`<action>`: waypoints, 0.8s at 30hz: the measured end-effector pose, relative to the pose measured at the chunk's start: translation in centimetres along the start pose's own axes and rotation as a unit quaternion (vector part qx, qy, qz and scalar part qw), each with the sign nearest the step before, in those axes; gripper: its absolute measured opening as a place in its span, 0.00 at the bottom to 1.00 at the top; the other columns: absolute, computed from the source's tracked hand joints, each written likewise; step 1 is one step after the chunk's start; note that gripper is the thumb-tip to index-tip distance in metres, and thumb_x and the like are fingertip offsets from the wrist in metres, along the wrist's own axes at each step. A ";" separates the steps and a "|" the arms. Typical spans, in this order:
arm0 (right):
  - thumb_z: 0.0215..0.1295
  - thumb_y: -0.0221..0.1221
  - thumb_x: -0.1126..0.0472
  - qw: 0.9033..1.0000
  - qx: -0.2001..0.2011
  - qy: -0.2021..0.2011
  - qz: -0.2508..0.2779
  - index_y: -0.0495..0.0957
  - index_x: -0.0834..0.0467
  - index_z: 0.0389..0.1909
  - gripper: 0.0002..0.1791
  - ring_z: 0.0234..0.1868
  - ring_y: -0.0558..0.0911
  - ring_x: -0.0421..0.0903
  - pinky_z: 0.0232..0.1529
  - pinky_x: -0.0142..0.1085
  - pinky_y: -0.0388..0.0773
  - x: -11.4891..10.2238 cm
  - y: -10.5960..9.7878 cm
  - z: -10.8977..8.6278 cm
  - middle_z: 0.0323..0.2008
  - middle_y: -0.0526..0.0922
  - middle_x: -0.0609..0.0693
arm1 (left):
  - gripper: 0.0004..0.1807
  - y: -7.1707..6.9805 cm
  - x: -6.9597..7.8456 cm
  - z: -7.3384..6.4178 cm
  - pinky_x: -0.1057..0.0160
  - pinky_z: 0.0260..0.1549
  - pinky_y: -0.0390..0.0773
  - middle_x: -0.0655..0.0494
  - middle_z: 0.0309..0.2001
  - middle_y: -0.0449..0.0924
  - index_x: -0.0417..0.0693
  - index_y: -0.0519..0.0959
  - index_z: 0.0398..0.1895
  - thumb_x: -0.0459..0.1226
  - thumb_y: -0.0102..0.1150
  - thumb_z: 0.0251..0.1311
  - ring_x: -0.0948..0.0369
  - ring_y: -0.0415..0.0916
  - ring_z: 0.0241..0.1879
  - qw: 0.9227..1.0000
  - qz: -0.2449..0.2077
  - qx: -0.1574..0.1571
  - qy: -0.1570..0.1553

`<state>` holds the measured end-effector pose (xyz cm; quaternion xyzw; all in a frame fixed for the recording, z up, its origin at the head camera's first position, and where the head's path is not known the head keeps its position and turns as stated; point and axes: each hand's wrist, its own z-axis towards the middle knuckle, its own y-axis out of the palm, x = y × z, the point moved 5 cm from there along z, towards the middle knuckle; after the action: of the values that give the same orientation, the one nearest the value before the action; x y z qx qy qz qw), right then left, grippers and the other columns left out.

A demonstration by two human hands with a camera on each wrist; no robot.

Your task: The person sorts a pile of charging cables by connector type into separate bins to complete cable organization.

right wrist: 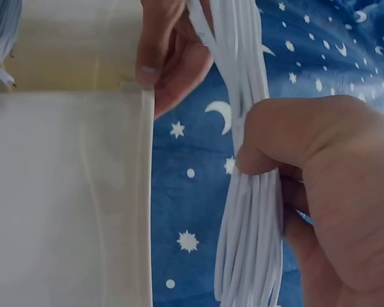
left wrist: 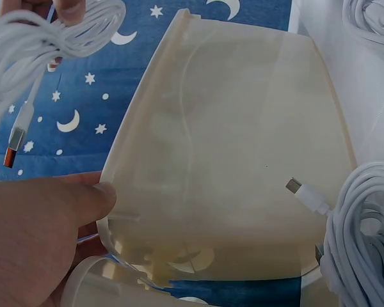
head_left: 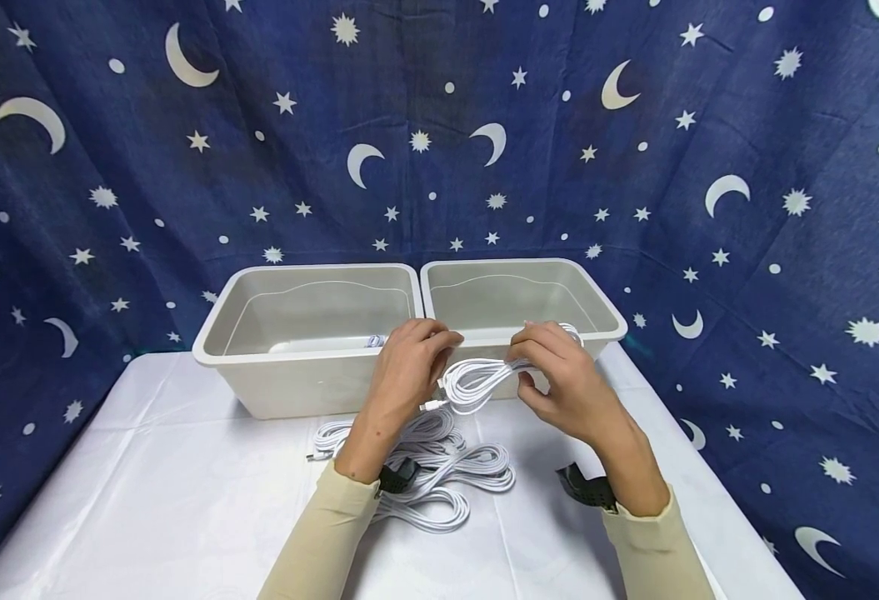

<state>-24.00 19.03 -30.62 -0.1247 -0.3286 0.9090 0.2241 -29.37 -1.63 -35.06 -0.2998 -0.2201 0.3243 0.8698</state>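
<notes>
- From a distance, on the head view, I am seeing a person's 2 bare hands working above a white-covered table (head_left: 184,500); my clock is centring on the cable pile, with the wearer sitting at 6 o'clock.
- The right hand (head_left: 566,382), at 2 o'clock, is grasping a white cable bundle (head_left: 476,385), thumb pressing against the strands and fingers curling behind them.
- The cable bundle itself is hanging at 1 o'clock, between the 2 hands, its coils stretching towards 9 o'clock from the right hand and ending in a plug (head_left: 433,406).
- The left hand (head_left: 409,360), at 12 o'clock, is pinching the rim of the right bin (head_left: 514,302) at its near left corner, as both wrist views are showing me.
- The right bin is standing at 1 o'clock, just beside the left bin (head_left: 297,385) at about 10 o'clock, where a white item (head_left: 322,343) is lying inside.
- The cable pile (head_left: 442,471), several white coils overlapping, is lying on the table, partly hidden by the left forearm.
- 2 black straps (head_left: 589,490) are circling the wrists near 2 tan sleeves (head_left: 322,542).
- A blue curtain (head_left: 409,212) printed with moons and stars is hanging at 12 o'clock, behind the bins.
</notes>
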 end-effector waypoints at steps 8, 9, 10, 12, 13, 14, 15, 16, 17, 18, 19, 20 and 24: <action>0.49 0.60 0.79 0.996 0.091 0.014 -0.005 0.84 0.63 0.39 0.16 0.45 0.81 0.56 0.72 0.50 0.72 1.7 -1.2 0.3 0.42 0.85 0.55 | 0.21 0.1 -0.1 0.0 0.53 0.53 0.77 0.56 0.46 0.84 0.51 0.89 0.48 0.21 0.67 0.55 0.53 0.79 0.50 1.000 0.001 -0.006 -0.001; 0.50 0.60 0.79 0.995 0.102 0.018 -0.010 0.84 0.64 0.39 0.15 0.45 0.81 0.56 0.72 0.50 0.72 2.0 -1.3 0.3 0.42 0.86 0.56 | 0.21 0.1 -0.1 0.0 0.52 0.54 0.77 0.55 0.46 0.85 0.51 0.89 0.48 0.21 0.67 0.55 0.53 0.80 0.50 1.000 0.001 -0.004 0.000; 0.51 0.60 0.78 0.993 0.112 0.024 -0.015 0.84 0.65 0.39 0.15 0.45 0.81 0.56 0.72 0.49 0.72 2.3 -1.4 0.2 0.42 0.86 0.56 | 0.19 0.1 -0.1 0.0 0.52 0.55 0.78 0.55 0.46 0.85 0.51 0.89 0.48 0.23 0.69 0.56 0.53 0.80 0.51 1.000 0.002 -0.002 0.000; 0.52 0.61 0.78 0.991 0.128 0.036 -0.026 0.84 0.65 0.39 0.13 0.46 0.81 0.57 0.73 0.48 0.71 2.8 -1.4 0.1 0.42 0.86 0.57 | 0.15 0.1 -0.1 0.0 0.52 0.57 0.77 0.54 0.47 0.85 0.50 0.89 0.48 0.26 0.71 0.60 0.52 0.80 0.52 1.000 0.001 0.002 -0.002; 0.53 0.60 0.78 0.990 0.133 0.042 -0.034 0.84 0.66 0.40 0.13 0.47 0.81 0.57 0.74 0.48 0.70 3.1 -1.4 0.0 0.42 0.86 0.58 | 0.14 0.1 -0.1 0.0 0.52 0.57 0.78 0.54 0.47 0.85 0.49 0.89 0.47 0.27 0.71 0.61 0.52 0.81 0.51 1.000 0.001 0.004 -0.002; 0.54 0.60 0.78 0.988 0.139 0.049 -0.037 0.84 0.66 0.40 0.13 0.47 0.81 0.58 0.75 0.48 0.69 3.3 -1.3 0.0 0.42 0.86 0.58 | 0.11 0.1 -0.1 0.0 0.52 0.57 0.78 0.54 0.47 0.85 0.49 0.90 0.47 0.28 0.70 0.64 0.52 0.81 0.51 1.000 0.002 0.005 -0.003; 0.54 0.60 0.78 0.987 0.144 0.054 -0.044 0.84 0.67 0.40 0.12 0.48 0.81 0.58 0.75 0.48 0.69 3.6 -1.2 -0.1 0.42 0.86 0.59 | 0.09 0.1 -0.1 0.0 0.52 0.57 0.78 0.53 0.47 0.86 0.48 0.90 0.46 0.29 0.70 0.65 0.52 0.81 0.51 1.000 0.002 0.007 -0.004; 0.55 0.60 0.78 0.986 0.150 0.060 -0.048 0.84 0.67 0.40 0.12 0.48 0.81 0.59 0.75 0.48 0.69 3.8 -1.1 -0.2 0.42 0.86 0.59 | 0.07 0.1 -0.1 0.0 0.52 0.57 0.78 0.53 0.47 0.86 0.47 0.90 0.45 0.30 0.69 0.67 0.52 0.81 0.51 1.000 0.003 0.007 -0.005; 0.55 0.60 0.78 0.984 0.154 0.065 -0.053 0.84 0.67 0.40 0.12 0.48 0.81 0.59 0.75 0.48 0.69 4.0 -1.0 -0.2 0.42 0.85 0.60 | 0.07 0.1 -0.1 0.0 0.52 0.56 0.78 0.53 0.47 0.86 0.47 0.90 0.45 0.31 0.69 0.68 0.52 0.81 0.51 1.000 0.003 0.007 -0.006; 0.55 0.60 0.79 0.983 0.162 0.071 -0.055 0.84 0.67 0.40 0.12 0.48 0.81 0.59 0.75 0.48 0.69 4.3 -0.9 -0.3 0.42 0.85 0.60 | 0.06 0.1 -0.1 0.0 0.52 0.56 0.78 0.53 0.47 0.86 0.47 0.90 0.45 0.31 0.68 0.68 0.52 0.81 0.51 1.000 0.002 0.007 -0.008; 0.55 0.60 0.79 0.981 0.168 0.076 -0.057 0.84 0.68 0.40 0.13 0.49 0.80 0.60 0.75 0.48 0.69 4.5 -0.8 -0.4 0.43 0.85 0.60 | 0.07 0.1 -0.1 0.0 0.52 0.56 0.78 0.54 0.47 0.86 0.47 0.90 0.46 0.32 0.68 0.69 0.52 0.81 0.51 1.000 0.002 0.006 -0.008; 0.55 0.61 0.79 0.980 0.175 0.080 -0.058 0.84 0.68 0.40 0.13 0.49 0.80 0.60 0.75 0.48 0.69 4.7 -0.7 -0.5 0.43 0.86 0.61 | 0.07 0.1 -0.1 0.0 0.52 0.56 0.78 0.54 0.47 0.86 0.48 0.90 0.46 0.32 0.68 0.69 0.52 0.81 0.51 1.000 0.001 0.005 -0.009; 0.55 0.61 0.79 0.975 0.193 0.091 -0.059 0.84 0.68 0.41 0.13 0.49 0.81 0.61 0.74 0.48 0.69 5.5 0.0 -0.8 0.44 0.86 0.61 | 0.08 0.1 0.0 0.0 0.53 0.56 0.78 0.56 0.47 0.86 0.51 0.90 0.47 0.31 0.68 0.69 0.53 0.81 0.52 1.000 -0.003 0.004 -0.009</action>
<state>-28.51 22.17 -31.62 -0.1414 -0.1324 0.9253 0.3261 -29.47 -1.56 -35.13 -0.2928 -0.2271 0.3249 0.8701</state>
